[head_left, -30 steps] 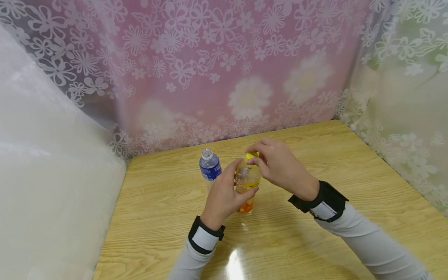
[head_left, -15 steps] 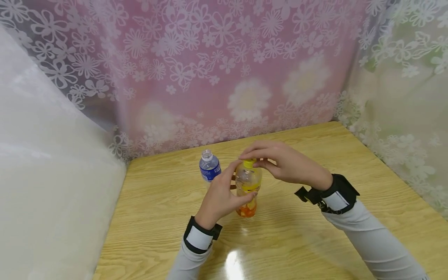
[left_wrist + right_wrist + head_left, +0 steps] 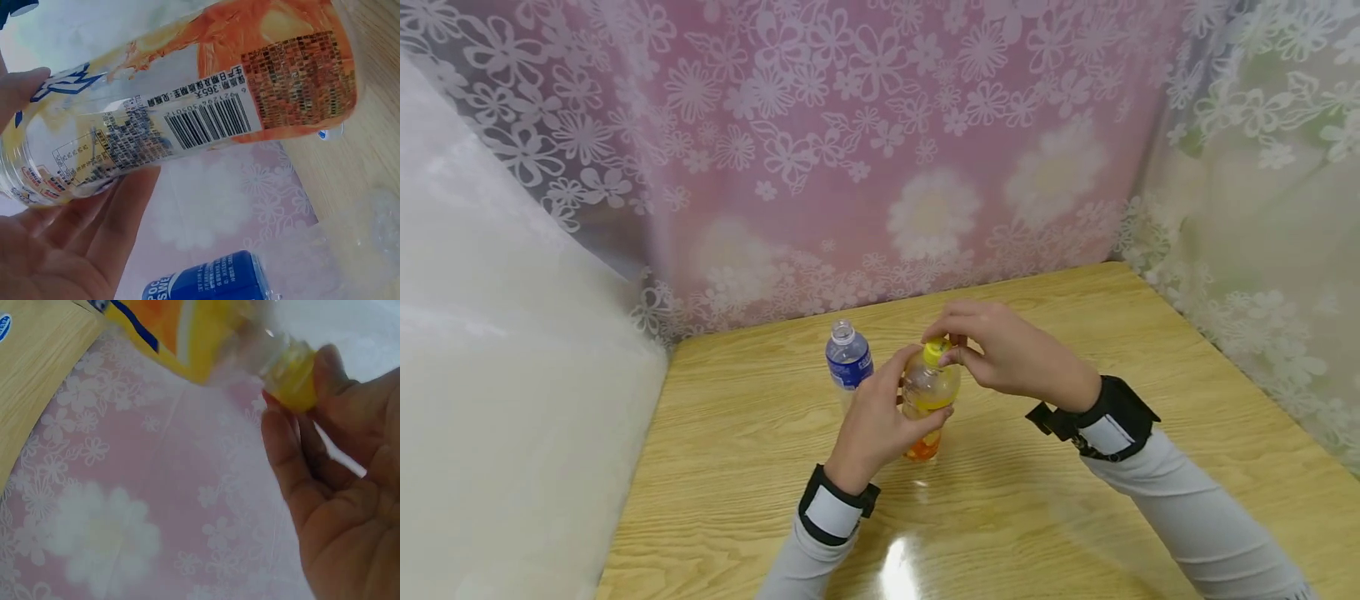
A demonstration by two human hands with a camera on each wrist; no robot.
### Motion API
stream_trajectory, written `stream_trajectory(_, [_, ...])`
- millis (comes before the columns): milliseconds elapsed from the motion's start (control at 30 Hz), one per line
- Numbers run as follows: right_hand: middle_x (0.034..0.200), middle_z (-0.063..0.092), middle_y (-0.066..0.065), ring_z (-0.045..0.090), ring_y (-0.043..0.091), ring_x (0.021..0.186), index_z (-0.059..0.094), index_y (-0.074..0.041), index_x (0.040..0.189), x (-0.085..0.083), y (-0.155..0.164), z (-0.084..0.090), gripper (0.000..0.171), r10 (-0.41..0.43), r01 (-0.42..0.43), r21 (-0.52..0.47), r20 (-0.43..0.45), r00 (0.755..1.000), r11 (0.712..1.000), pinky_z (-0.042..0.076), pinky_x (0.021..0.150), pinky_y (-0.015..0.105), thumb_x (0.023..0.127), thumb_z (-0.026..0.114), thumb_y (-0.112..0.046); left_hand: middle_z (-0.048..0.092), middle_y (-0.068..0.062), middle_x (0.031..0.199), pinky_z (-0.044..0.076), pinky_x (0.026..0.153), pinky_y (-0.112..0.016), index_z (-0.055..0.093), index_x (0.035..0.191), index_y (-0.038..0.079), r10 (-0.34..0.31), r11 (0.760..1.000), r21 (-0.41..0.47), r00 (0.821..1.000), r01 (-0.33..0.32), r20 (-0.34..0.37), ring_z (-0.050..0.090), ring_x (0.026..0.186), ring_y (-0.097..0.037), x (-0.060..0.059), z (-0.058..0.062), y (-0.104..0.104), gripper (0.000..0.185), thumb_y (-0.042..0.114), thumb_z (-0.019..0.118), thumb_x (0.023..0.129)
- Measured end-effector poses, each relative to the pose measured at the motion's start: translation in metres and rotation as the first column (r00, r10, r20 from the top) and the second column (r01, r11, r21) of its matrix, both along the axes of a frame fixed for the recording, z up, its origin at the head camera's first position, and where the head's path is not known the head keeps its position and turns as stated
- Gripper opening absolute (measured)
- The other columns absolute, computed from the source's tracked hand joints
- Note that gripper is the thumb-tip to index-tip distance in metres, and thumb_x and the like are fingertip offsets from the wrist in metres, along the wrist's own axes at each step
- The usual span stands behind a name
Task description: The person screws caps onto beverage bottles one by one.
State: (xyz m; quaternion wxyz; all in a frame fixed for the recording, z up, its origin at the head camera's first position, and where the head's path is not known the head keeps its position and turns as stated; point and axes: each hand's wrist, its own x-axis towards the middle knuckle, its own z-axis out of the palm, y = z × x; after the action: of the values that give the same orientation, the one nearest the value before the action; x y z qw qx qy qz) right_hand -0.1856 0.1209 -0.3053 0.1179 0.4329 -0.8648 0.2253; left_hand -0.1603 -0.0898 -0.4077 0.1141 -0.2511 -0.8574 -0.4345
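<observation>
Left hand (image 3: 880, 417) fingers are curled around the orange drink bottle (image 3: 927, 404), which is kept upright on the wooden tabletop (image 3: 737, 450) just beside a blue-labelled water bottle (image 3: 848, 360). Its yellow cap (image 3: 934, 351) is pinched by the right hand (image 3: 1011, 354).

Bright, even light from above; white glare patch on the table (image 3: 901, 575) near its front edge, soft shadows under the forearms. Head view sharp w/ slight wide-angle bend at edges. Right wrist view blurred close up (left wrist sharper, label legible)
</observation>
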Motion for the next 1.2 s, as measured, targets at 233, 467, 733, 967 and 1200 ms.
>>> stream_trajectory(233, [0.098,0.066,0.008,0.060,0.020,0.081,0.069,-0.003,0.106,0.008,-0.018,-0.022,0.017,-0.242,0.240,-0.113,-0.011,0.970,0.964,0.052,0.067,0.033,0.094,0.074,-0.015,0.070,-0.007,0.113,0.059,0.065,-0.031,0.052,0.140,0.009,0.236,0.953,-0.136,0.944,-0.271,-0.228,0.071,0.084,-0.018,0.004,-0.006,0.012,0.078,0.043,0.085,0.079])
stream_trajectory(467, [0.108,0.064,0.003,0.057,0.015,0.083,0.070,-0.009,0.119,0.011,-0.011,-0.021,0.025,-0.229,0.236,-0.090,0.081,0.970,0.968,0.050,0.064,0.031,0.096,0.072,-0.021,0.070,-0.006,0.111,0.058,0.065,-0.028,0.053,0.139,0.011,0.200,0.971,-0.093,0.963,-0.219,-0.180,0.070,0.084,-0.016,0.007,-0.007,0.016,0.078,0.046,0.085,0.078])
stream_trajectory(733, [0.125,0.064,-0.002,0.061,0.012,0.102,0.070,-0.014,0.127,0.000,0.012,0.001,0.033,0.101,-0.097,-0.070,0.061,0.993,0.993,0.052,0.075,0.030,0.095,0.070,-0.005,0.065,0.001,0.120,0.059,0.072,-0.024,0.046,0.147,0.025,0.003,1.000,0.029,1.000,-0.003,-0.009,0.070,0.098,-0.012,0.003,0.002,0.004,0.078,0.046,0.084,0.081])
stream_trajectory(967, [0.110,0.065,-0.008,0.055,0.007,0.086,0.073,-0.017,0.119,-0.003,0.010,-0.003,0.029,0.081,-0.074,-0.079,0.079,0.994,0.994,0.049,0.070,0.028,0.092,0.074,-0.006,0.065,0.001,0.123,0.059,0.074,-0.023,0.044,0.150,0.026,-0.025,0.999,0.022,0.999,0.026,-0.021,0.070,0.101,-0.013,0.002,0.002,0.003,0.083,0.046,0.085,0.080])
stream_trajectory(1200, [0.097,0.064,-0.006,0.054,0.006,0.080,0.073,-0.016,0.114,-0.001,0.003,-0.012,0.025,-0.022,0.025,-0.109,0.031,0.999,0.994,0.049,0.066,0.029,0.091,0.076,-0.006,0.067,0.001,0.120,0.056,0.067,-0.021,0.050,0.145,0.021,0.069,0.997,-0.009,0.994,-0.070,-0.082,0.068,0.091,-0.010,0.003,0.001,0.006,0.078,0.044,0.085,0.080])
